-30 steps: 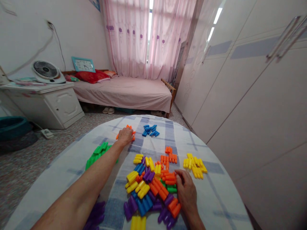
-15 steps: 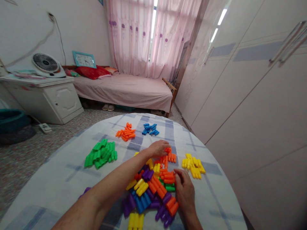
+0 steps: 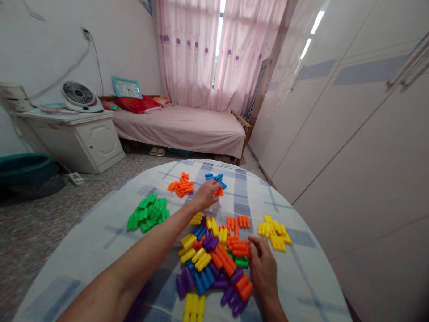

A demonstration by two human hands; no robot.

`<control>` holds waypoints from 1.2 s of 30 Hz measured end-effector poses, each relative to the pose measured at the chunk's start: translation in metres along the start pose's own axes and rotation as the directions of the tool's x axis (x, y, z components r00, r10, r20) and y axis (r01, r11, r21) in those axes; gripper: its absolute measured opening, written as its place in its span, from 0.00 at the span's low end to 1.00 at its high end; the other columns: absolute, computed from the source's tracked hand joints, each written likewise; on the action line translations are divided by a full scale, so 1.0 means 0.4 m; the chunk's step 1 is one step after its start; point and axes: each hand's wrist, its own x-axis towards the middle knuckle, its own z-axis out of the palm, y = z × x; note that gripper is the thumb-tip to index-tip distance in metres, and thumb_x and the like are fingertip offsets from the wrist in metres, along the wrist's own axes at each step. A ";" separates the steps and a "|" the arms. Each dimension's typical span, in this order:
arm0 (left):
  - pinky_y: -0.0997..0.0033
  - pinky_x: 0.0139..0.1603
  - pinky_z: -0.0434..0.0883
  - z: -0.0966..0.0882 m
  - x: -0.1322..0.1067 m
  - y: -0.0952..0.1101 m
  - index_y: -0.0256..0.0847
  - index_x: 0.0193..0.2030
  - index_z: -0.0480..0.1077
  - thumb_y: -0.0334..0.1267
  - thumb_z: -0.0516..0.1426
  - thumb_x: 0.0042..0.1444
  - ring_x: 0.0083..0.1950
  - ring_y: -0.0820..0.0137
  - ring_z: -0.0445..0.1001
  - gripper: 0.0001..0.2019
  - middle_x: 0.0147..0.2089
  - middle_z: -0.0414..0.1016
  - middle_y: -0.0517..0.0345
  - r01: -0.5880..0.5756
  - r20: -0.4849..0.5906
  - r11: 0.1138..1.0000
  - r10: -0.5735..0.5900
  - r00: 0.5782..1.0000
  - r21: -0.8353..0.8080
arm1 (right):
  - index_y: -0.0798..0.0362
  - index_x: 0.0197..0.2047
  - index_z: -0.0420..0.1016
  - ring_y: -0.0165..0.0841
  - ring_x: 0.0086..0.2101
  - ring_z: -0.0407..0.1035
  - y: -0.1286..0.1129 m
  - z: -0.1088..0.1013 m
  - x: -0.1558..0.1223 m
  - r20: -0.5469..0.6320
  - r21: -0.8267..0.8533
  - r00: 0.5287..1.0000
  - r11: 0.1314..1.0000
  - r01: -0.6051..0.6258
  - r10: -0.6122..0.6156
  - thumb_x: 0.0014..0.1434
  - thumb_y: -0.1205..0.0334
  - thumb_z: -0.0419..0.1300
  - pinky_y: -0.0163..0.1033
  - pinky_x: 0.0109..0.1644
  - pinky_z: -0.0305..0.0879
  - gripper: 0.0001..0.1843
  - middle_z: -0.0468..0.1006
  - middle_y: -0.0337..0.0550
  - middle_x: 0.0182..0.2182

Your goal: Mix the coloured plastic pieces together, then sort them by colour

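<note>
while our left hand [image 3: 206, 195] pinches an orange block [image 3: 219, 192] above the far side of the table [image 3: 251, 188], it hangs right beside the blue pile [image 3: 214, 178], with the orange pile [image 3: 181, 188] just left. a slack pinch could drop it among the blues. our right hand [image 3: 264, 270] rests flat, grasping nothing, on the near mixed heap [image 3: 208, 264] and could scatter it.

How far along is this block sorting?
Done: separate piles of green plastic blocks, orange plastic blocks, blue plastic blocks and yellow plastic blocks. In hand: the left hand holds an orange block near the blue pile. Left: the mixed-colour heap of blocks that the right hand touches.
</note>
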 end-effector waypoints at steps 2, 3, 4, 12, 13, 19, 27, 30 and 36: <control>0.65 0.52 0.66 -0.056 -0.020 -0.070 0.42 0.44 0.71 0.29 0.54 0.51 0.50 0.65 0.67 0.13 0.46 0.68 0.52 0.113 -0.163 0.993 -0.106 0.981 0.038 | 0.52 0.41 0.74 0.38 0.44 0.69 -0.003 0.001 0.000 0.003 -0.014 1.000 1.000 0.008 -0.008 0.56 0.55 0.50 0.42 0.51 0.62 0.17 0.76 0.45 0.41; 0.65 0.53 0.66 -0.081 -0.030 -0.109 0.42 0.44 0.71 0.30 0.54 0.51 0.49 0.65 0.67 0.13 0.45 0.68 0.52 0.181 -0.216 0.981 -0.164 0.962 0.062 | 0.52 0.40 0.74 0.38 0.44 0.69 -0.005 0.001 -0.001 0.004 -0.019 1.000 1.000 0.014 -0.014 0.56 0.55 0.50 0.41 0.51 0.62 0.16 0.76 0.45 0.41; 0.65 0.54 0.65 -0.102 -0.042 -0.149 0.42 0.44 0.71 0.32 0.54 0.52 0.50 0.64 0.67 0.12 0.45 0.69 0.52 0.264 -0.270 0.960 -0.233 0.934 0.087 | 0.52 0.40 0.74 0.38 0.44 0.69 -0.007 0.002 -0.001 0.004 -0.024 1.000 1.000 0.020 -0.020 0.56 0.55 0.50 0.41 0.51 0.62 0.16 0.76 0.45 0.41; 0.65 0.49 0.67 -0.130 -0.133 -0.327 0.35 0.47 0.71 0.36 0.56 0.54 0.46 0.63 0.71 0.14 0.45 0.71 0.45 0.633 -0.299 0.770 -0.588 0.752 0.078 | 0.51 0.39 0.75 0.36 0.42 0.70 -0.013 0.003 -0.002 -0.015 -0.057 0.999 0.997 0.042 -0.043 0.56 0.55 0.50 0.39 0.49 0.63 0.16 0.77 0.44 0.40; 0.65 0.48 0.67 -0.127 -0.138 -0.324 0.35 0.47 0.71 0.36 0.56 0.54 0.46 0.62 0.71 0.14 0.45 0.72 0.45 0.639 -0.290 0.766 -0.596 0.749 0.074 | 0.51 0.40 0.75 0.36 0.42 0.70 -0.013 0.003 -0.002 -0.015 -0.058 0.999 0.997 0.045 -0.046 0.56 0.55 0.50 0.39 0.49 0.63 0.16 0.77 0.44 0.40; 0.64 0.57 0.63 -0.104 -0.089 -0.187 0.38 0.50 0.69 0.34 0.53 0.56 0.56 0.61 0.66 0.15 0.54 0.70 0.49 0.473 -0.278 0.879 -0.441 0.853 0.057 | 0.52 0.39 0.74 0.36 0.42 0.69 -0.015 0.006 -0.003 -0.012 -0.061 0.999 0.997 0.045 -0.046 0.57 0.55 0.50 0.40 0.48 0.63 0.15 0.76 0.44 0.39; 0.69 0.52 0.68 0.063 -0.001 0.149 0.42 0.48 0.71 0.38 0.60 0.49 0.51 0.64 0.71 0.18 0.51 0.72 0.51 -0.157 0.206 0.977 0.184 0.961 -0.143 | 0.52 0.39 0.73 0.37 0.42 0.69 -0.016 0.002 -0.002 0.009 -0.041 0.998 0.997 0.068 -0.067 0.57 0.56 0.49 0.41 0.49 0.62 0.15 0.76 0.45 0.39; 0.68 0.47 0.70 0.100 0.003 0.201 0.43 0.46 0.72 0.38 0.59 0.50 0.48 0.63 0.72 0.15 0.48 0.72 0.50 -0.149 0.278 0.987 0.158 0.947 -0.054 | 0.52 0.39 0.74 0.37 0.42 0.69 -0.019 0.001 -0.001 0.009 -0.044 0.997 0.996 0.072 -0.071 0.57 0.56 0.49 0.41 0.48 0.62 0.15 0.76 0.45 0.39; 0.67 0.44 0.71 0.115 0.004 0.201 0.45 0.45 0.71 0.39 0.58 0.51 0.47 0.62 0.72 0.13 0.44 0.72 0.51 -0.051 0.240 0.999 0.050 0.969 -0.002 | 0.52 0.40 0.73 0.37 0.42 0.68 -0.021 -0.001 -0.002 0.022 -0.050 0.997 0.996 0.068 -0.067 0.57 0.56 0.48 0.41 0.49 0.62 0.16 0.76 0.45 0.40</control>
